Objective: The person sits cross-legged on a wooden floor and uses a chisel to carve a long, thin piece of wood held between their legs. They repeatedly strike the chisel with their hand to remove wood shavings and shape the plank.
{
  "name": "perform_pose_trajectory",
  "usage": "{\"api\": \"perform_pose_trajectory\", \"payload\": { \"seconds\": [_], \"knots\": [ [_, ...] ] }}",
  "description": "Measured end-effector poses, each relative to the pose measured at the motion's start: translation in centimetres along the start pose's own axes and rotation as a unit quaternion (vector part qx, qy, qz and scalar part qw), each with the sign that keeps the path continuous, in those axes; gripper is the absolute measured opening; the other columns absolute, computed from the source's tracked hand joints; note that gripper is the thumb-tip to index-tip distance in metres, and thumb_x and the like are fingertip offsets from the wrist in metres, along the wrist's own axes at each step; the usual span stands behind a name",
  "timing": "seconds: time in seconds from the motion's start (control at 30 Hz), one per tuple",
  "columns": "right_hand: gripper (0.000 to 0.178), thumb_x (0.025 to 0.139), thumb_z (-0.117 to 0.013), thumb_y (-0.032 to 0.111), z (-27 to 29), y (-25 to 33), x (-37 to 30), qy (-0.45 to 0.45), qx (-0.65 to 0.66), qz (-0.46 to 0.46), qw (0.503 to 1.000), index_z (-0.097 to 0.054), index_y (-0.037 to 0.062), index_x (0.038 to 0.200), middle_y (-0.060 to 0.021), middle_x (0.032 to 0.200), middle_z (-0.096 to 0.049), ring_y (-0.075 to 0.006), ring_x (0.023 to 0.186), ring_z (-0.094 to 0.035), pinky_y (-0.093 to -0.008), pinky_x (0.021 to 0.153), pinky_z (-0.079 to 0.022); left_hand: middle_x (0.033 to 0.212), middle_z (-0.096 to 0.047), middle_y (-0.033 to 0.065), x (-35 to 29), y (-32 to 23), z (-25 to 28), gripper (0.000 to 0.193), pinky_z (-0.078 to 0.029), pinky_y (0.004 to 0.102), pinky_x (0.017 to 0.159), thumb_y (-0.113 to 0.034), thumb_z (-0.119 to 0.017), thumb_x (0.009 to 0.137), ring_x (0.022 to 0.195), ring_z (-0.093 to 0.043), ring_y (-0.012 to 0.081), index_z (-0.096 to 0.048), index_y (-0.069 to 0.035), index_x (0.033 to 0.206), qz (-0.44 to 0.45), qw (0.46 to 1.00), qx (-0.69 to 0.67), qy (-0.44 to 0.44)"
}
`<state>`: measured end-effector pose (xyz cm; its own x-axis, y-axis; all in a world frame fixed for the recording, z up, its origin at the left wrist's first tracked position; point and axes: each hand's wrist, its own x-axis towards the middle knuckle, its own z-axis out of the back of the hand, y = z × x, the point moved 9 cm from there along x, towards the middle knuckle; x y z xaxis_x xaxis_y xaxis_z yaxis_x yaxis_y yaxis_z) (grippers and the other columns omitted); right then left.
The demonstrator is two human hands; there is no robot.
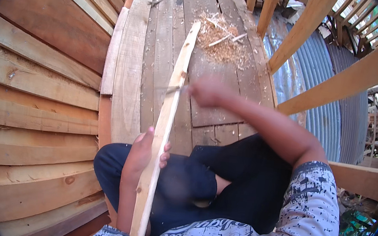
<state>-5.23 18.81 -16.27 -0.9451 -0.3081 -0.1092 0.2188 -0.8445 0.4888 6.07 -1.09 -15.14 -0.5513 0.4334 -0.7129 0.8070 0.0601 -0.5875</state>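
Observation:
A long, narrow strip of pale wood (164,124) slants from my lap out over the plank floor, with a few dark knots along it. My left hand (139,153) is wrapped round its lower part, thumb on one side and fingertips showing on the other. Farther up the strip, my right hand (209,91) is closed and smeared by motion. From that fist a thin, dark knife blade (163,88) reaches crosswise over the wood. The blade is blurred, and its handle is hidden in the fist.
Wood shavings (222,42) and pale slivers lie heaped on the plank floor (209,108) beyond my right hand. Overlapping boards (42,86) form a wall on the left. Wooden posts (298,34) rise on the right, with corrugated metal sheets (329,92) behind them. My crossed legs are below.

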Motion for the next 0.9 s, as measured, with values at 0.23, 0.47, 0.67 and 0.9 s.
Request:
{"api": "perform_pose_trajectory", "payload": {
  "seconds": [0.23, 0.47, 0.67, 0.9],
  "knots": [
    [0.039, 0.098, -0.052, 0.038, 2.5, 2.4, -0.3, -0.006, -0.069, 0.048, 0.996, -0.067, 0.0047, 0.084, -0.0211, 0.075, -0.067, -0.0406, 0.07, -0.067, -0.0515, 0.065, -0.052, 0.08, -0.054, 0.0104, 0.1, -0.4, 0.0, 0.039, -0.044, 0.0315, 0.046, -0.042, -0.03, 0.109, 0.056, -0.051, 0.0174, -0.045, -0.005, 0.111, -0.01, 1.0, -0.009, -0.011],
    [0.042, 0.1, -0.048, 0.04, 0.9, 5.0, -1.5, 0.035, -0.05, 0.082, 0.995, -0.07, 0.0044, 0.093, -0.0202, 0.081, -0.07, -0.0386, 0.074, -0.068, -0.0504, 0.068, -0.054, 0.079, -0.054, 0.0103, -0.4, -0.3, -0.3, 0.041, -0.044, 0.0314, 0.046, -0.041, -0.03, 0.109, 0.056, -0.051, 0.0173, -0.046, -0.004, 0.113, 0.0, 1.0, 0.002, -0.012],
    [0.046, 0.099, -0.049, 0.042, 0.9, 1.0, -0.6, -0.044, -0.01, 0.02, 0.999, -0.065, 0.0036, 0.079, -0.0233, 0.07, -0.064, -0.042, 0.07, -0.065, -0.0526, 0.065, -0.051, 0.079, -0.054, 0.0104, 0.4, 0.0, -0.2, 0.041, -0.044, 0.0313, 0.047, -0.039, -0.029, 0.109, 0.057, -0.051, 0.0171, -0.046, -0.002, 0.117, -0.006, 1.0, 0.005, 0.007],
    [0.041, 0.097, -0.052, 0.04, 1.8, -0.4, 0.1, -0.048, -0.031, 0.013, 0.998, -0.064, 0.0061, 0.078, -0.021, 0.073, -0.066, -0.0419, 0.069, -0.065, -0.0538, 0.064, -0.051, 0.079, -0.053, 0.0105, 0.4, -0.2, -0.5, 0.039, -0.044, 0.0317, 0.047, -0.039, -0.03, 0.109, 0.057, -0.05, 0.0182, -0.046, -0.004, 0.115, -0.006, 1.0, 0.002, -0.001]
  ]
}}
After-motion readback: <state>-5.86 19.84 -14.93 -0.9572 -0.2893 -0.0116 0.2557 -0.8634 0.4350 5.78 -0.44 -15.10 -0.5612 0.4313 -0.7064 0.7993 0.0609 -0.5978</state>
